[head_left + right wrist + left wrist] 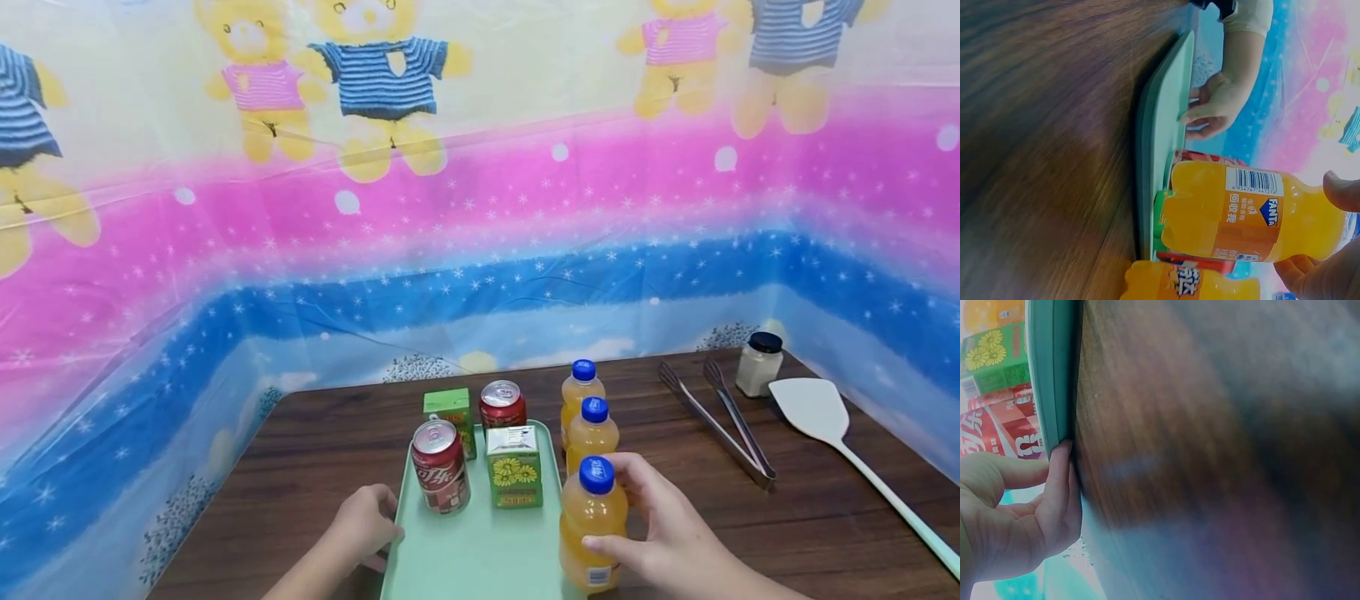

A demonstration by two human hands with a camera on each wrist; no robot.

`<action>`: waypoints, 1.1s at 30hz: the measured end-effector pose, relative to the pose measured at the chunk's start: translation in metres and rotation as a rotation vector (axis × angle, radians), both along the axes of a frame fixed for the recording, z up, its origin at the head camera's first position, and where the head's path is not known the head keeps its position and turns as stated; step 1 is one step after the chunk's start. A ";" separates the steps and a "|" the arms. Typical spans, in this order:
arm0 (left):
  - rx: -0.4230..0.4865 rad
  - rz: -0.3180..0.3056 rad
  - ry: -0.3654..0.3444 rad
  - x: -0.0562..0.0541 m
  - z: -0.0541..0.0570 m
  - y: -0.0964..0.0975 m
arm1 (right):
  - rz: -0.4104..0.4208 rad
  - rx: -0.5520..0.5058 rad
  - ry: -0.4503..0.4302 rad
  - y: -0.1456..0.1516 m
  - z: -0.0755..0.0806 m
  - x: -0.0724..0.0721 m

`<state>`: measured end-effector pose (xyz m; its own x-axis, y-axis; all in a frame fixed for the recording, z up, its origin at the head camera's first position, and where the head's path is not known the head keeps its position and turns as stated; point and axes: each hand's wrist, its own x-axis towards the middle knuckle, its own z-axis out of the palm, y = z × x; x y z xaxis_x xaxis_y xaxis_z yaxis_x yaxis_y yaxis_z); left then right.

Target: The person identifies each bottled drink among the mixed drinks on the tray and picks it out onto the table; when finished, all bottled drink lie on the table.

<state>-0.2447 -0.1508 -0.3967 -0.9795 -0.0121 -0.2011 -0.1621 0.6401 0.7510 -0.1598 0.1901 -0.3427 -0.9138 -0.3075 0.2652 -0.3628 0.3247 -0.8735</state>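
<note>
My right hand (663, 529) holds a Fanta bottle (592, 529) of orange drink with a blue cap, thumb on one side and fingers on the other. In the right wrist view that bottle (1222, 212) hangs off the table, in front of the green tray (1163, 115). The left hand (363, 525) pinches the left rim of the tray (480, 558); the left wrist view shows its thumb and fingers (1057, 487) at the rim. Toward the tray's far end stand a front red can (440, 471), a rear red can (502, 404), a front green drink carton (514, 471) and a rear green carton (450, 408).
Two more orange bottles, the nearer (592, 433) and the farther (582, 387), stand along the tray's right side. Farther right lie metal tongs (720, 425) and a white spatula (813, 408). A black-lidded jar (759, 367) stands near the table's (300, 450) back edge, before a patterned curtain.
</note>
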 end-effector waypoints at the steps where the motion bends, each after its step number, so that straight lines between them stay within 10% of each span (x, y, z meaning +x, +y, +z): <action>1: 0.000 0.002 0.000 0.000 0.000 0.000 | -0.012 0.002 -0.008 0.002 -0.001 0.000; 33: -0.012 0.001 0.005 0.002 0.001 0.000 | -0.112 0.050 -0.042 0.023 -0.022 -0.002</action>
<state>-0.2432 -0.1509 -0.3952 -0.9804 -0.0151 -0.1962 -0.1588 0.6493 0.7437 -0.1621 0.2127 -0.3649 -0.9533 -0.2147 0.2125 -0.2848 0.4046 -0.8690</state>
